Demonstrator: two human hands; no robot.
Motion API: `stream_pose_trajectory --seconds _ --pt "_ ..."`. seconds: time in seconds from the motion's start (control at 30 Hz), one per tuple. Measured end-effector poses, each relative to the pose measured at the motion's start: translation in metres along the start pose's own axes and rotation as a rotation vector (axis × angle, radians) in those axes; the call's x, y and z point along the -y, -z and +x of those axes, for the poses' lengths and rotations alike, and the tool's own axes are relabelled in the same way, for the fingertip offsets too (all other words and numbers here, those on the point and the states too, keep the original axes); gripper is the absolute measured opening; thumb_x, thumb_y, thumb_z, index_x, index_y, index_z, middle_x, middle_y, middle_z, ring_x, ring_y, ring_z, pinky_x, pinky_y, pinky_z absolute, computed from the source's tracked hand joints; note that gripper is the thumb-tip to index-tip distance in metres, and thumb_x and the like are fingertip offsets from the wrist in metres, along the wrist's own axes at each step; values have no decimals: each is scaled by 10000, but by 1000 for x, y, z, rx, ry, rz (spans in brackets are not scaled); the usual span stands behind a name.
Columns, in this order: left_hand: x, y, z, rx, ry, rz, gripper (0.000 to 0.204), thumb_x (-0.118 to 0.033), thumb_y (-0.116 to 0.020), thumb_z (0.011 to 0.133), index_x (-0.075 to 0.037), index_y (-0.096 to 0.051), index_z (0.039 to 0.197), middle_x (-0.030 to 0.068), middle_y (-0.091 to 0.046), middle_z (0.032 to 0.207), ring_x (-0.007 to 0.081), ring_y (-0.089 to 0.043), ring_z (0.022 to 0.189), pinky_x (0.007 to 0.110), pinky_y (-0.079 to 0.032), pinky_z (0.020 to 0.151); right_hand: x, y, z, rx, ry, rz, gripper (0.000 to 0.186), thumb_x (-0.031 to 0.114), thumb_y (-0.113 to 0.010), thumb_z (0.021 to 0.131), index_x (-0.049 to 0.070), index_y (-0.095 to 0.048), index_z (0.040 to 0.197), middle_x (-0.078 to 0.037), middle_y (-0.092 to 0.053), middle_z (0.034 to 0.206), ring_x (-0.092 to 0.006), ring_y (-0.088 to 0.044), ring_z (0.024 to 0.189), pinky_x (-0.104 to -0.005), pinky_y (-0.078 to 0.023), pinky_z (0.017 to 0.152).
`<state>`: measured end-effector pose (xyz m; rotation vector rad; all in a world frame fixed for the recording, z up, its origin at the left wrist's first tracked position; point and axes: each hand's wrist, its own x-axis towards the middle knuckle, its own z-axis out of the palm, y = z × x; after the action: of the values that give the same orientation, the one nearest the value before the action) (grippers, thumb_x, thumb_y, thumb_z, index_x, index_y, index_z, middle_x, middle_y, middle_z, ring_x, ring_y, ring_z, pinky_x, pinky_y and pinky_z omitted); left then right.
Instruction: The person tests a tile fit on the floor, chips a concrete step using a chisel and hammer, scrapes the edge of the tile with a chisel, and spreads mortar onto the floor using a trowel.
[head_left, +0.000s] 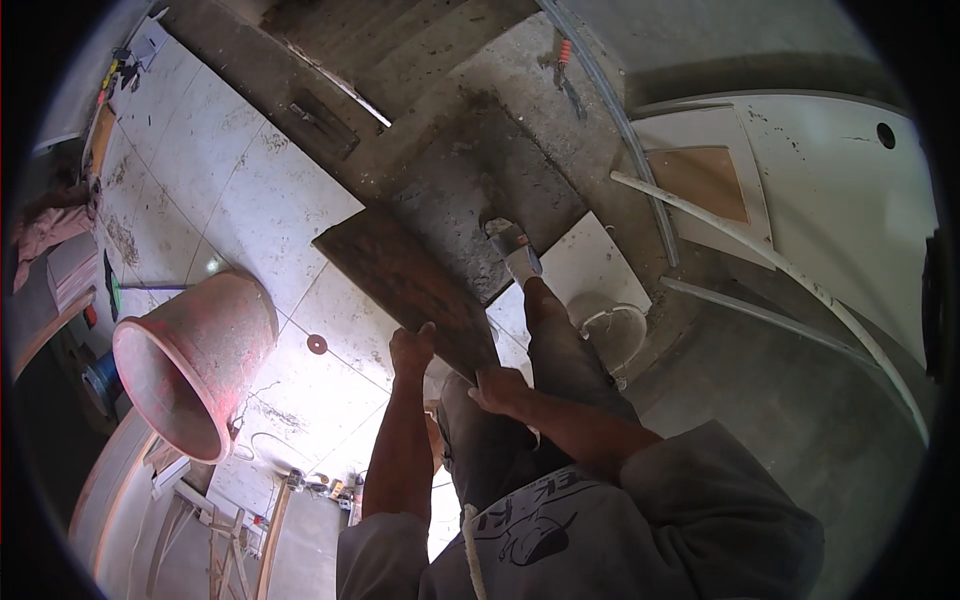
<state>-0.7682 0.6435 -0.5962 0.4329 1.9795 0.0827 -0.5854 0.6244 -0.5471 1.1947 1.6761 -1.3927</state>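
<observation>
"In the head view, where's the board?"

"The board (405,275) is mid-frame, above the hands in the picture. Its long axis slants from upper left to lower right."

"And the hands?"

"Both are closed on it. The left hand (412,350) grips its lower-left long edge; the right hand (502,390) grips the lower-right end. The left is nearer the board's middle."

"What's around it?"

"The dark patch (455,185) shows just beyond its upper-right edge, and pale tiles (215,190) run off to the left."

"Any containers?"

"A reddish bucket (245,330) at left, mouth toward the lower left. I see inner wall; the depths are too shadowed to tell. Right of centre, beside the leg (575,365), there's a pail (612,338); I can't make out its contents."
</observation>
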Motion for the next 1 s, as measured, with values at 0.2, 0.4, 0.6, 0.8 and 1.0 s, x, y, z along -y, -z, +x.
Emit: stream_pose_trajectory --seconds 0.2,0.4,0.6,0.8,1.0 --pt "9 1 6 -68 -45 74 427 -313 -572 693 86 -642 828 304 -624 861 418 -615 884 460 -467 811 -30 33 -6 60 39 -61 438 380 -571 822 -6 -566 1030 -228 -620 976 -342 -607 945 -443 -486 787" --pt "17 6 -3 -137 -105 44 388 -298 -571 714 72 -645 802 299 -618 771 435 -617 811 481 -470 776 -72 76 -16 -230 -12 -48 364 314 -581 819 -2 -566 998 -217 -609 962 -355 -586 956 -451 -456 833" --pt "-9 -9 -10 -285 -129 -39 373 -301 -611 734 46 -658 860 253 -645 809 391 -624 874 439 -486 774 -143 110 -1 -425 241 -467 347 296 -583 798 15 -572 1001 -170 -599 1002 -336 -497 1077 -503 -353 937" --pt "-62 -32 -12 -275 126 -46 287 -251 -631 737 13 -667 842 230 -648 795 378 -637 814 455 -490 733 -203 127 13 -67 219 -592 386 357 -505 822 34 -615 1003 -150 -590 1088 -299 -470 1138 -536 -297 980" --pt "-82 -45 -9 -276 31 8 281 -246 -631 732 19 -666 821 235 -646 784 389 -634 801 458 -491 718 -223 141 8 -99 210 -477 356 325 -493 823 53 -638 1001 -120 -602 1115 -274 -469 1159 -520 -305 984"
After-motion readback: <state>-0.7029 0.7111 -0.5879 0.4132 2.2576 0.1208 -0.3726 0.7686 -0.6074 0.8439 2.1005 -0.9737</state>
